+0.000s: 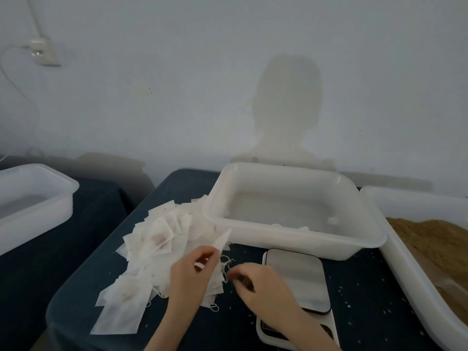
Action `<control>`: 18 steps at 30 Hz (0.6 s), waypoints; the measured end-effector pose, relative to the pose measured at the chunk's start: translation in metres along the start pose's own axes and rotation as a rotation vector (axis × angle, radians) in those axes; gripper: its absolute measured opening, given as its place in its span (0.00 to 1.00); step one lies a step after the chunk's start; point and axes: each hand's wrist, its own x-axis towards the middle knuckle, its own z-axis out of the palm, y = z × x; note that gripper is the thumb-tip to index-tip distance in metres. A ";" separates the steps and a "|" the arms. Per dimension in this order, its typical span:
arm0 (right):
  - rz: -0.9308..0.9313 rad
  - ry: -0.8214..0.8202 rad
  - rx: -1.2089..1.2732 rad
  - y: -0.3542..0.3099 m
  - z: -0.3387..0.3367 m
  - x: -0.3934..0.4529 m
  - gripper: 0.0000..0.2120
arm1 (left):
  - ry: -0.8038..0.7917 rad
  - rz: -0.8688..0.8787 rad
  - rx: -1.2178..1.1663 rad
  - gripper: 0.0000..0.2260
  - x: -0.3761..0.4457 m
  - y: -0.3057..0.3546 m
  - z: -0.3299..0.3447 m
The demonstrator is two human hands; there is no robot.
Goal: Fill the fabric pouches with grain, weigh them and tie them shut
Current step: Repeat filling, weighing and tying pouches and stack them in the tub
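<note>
Left hand pinches one pouch, long axis pointing up-right toward the tub; right hand, fingers curled at its strings, grip uncertain.

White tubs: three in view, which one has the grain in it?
The tub at the far right, beside the scale: brown grain is heaped inside. The middle tub and the left tub show only pale bottoms.

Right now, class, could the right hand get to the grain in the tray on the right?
Probably yes: the right hand hovers by the scale, holding nothing visible, and the open grain lies uncovered with only bare tabletop between.
</note>
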 end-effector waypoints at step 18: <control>0.060 0.266 0.178 -0.015 -0.008 0.014 0.09 | -0.033 -0.381 -0.649 0.06 -0.003 0.037 0.024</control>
